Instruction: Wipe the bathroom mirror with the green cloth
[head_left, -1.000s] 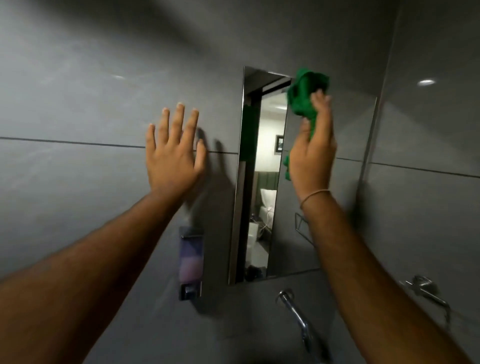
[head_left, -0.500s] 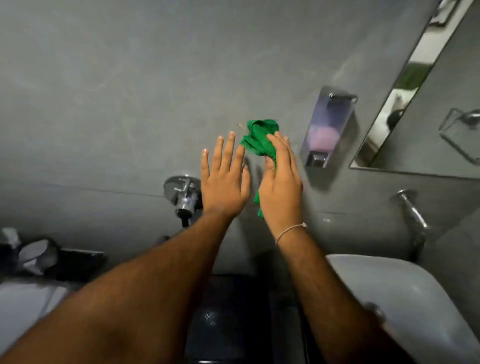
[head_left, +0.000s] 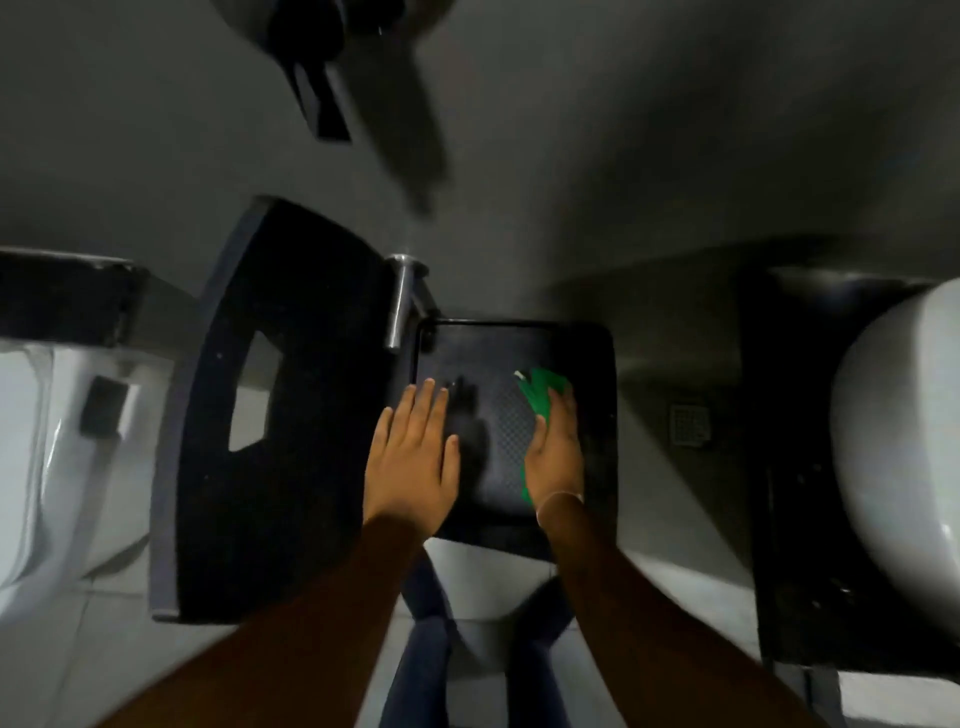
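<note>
Right hand (head_left: 555, 457) clutching green cloth (head_left: 544, 395) over black bin (head_left: 602, 364); left hand (head_left: 413, 457) flat, fingers spread.

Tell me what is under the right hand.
The green cloth is under the right hand, showing beyond the fingertips and along the thumb side. Below both is a black square bin lid. The cloth's middle and the grip on it are hidden by the hand.

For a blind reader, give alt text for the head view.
Looking straight down, the right hand presses a green cloth over a black bin lid; the left hand hovers open beside it. A toilet sits left, a sink right.
</note>
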